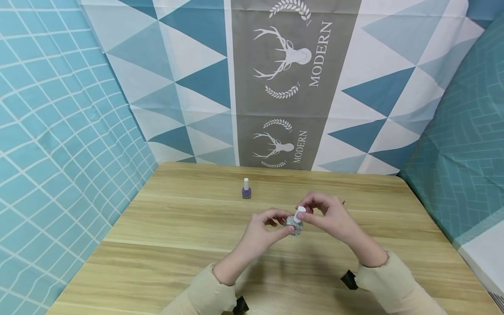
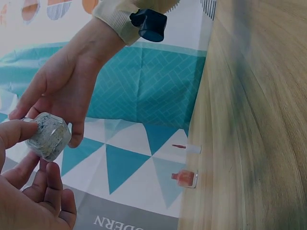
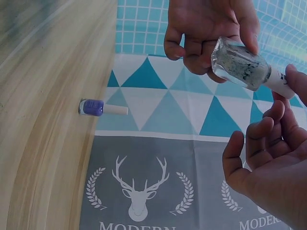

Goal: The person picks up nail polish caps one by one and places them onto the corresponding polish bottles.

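Observation:
A clear, faceted nail polish bottle [image 1: 294, 226] with speckled whitish-grey polish is held over the table. My left hand [image 1: 260, 232] grips its glass body between thumb and fingers. The right hand [image 1: 328, 217] pinches the white cap [image 3: 279, 84] between thumb and fingertips. The cap sits on the bottle's neck, and in the head view the bottle leans slightly with its cap up and to the right.
A purple nail polish bottle [image 1: 246, 192] with a white cap stands toward the table's back. In the left wrist view, a red nail polish bottle [image 2: 185, 178] stands uncapped beside its white cap [image 2: 194, 149], brush pointing up. Patterned cloths surround the wooden table [image 1: 177, 218].

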Available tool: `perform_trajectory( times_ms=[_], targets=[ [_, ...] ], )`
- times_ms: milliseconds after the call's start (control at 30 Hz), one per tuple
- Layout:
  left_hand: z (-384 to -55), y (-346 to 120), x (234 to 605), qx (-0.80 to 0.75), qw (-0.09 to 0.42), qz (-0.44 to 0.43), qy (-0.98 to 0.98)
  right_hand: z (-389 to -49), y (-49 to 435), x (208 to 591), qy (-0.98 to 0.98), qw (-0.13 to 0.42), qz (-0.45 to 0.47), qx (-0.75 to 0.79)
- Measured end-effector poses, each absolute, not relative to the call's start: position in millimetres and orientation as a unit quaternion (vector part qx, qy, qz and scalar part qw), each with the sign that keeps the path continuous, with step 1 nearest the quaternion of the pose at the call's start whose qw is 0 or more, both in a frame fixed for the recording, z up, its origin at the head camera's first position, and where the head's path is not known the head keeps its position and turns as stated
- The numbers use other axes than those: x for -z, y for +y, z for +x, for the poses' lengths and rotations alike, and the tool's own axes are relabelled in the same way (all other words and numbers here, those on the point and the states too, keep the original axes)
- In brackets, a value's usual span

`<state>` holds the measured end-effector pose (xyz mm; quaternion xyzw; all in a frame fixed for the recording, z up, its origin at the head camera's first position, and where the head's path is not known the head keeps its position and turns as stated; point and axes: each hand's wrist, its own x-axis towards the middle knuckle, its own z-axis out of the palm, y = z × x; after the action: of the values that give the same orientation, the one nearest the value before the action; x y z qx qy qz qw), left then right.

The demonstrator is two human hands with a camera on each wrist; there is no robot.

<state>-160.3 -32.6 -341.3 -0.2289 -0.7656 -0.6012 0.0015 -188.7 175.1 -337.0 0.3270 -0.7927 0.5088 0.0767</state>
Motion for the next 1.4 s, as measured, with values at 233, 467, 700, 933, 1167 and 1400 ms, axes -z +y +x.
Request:
perform_trajectory(
  times_ms=[233, 467, 700, 933, 1167, 1400],
  targets=[
    [-157.7, -29.3, 337.0, 0.608, 0.019, -0.212, -0.765, -190.8, 173.0, 338.0, -0.809, 0.089, 0.285, -0.506],
    [-161.1, -27.8, 338.3, 0.613, 0.021, -0.215, -0.76, -192.0, 169.5, 337.2, -0.822, 0.108, 0.257, -0.497],
    [-160.6, -26.6, 337.7, 0.614, 0.027, -0.218, -0.759, -191.5, 165.5, 336.2, -0.822, 0.127, 0.259, -0.491],
    [-161.4, -27.6, 340.2, 0.62, 0.024, -0.212, -0.755, -192.3, 166.9, 339.1, -0.803, 0.131, 0.313, -0.49],
    [-161.9, -30.3, 341.7, 0.623, 0.009, -0.215, -0.752, -196.4, 174.9, 341.3, -0.759, 0.113, 0.406, -0.496],
    [-160.1, -30.4, 340.6, 0.628, -0.002, -0.226, -0.745, -195.5, 178.7, 339.7, -0.754, 0.087, 0.423, -0.495]
  ],
)
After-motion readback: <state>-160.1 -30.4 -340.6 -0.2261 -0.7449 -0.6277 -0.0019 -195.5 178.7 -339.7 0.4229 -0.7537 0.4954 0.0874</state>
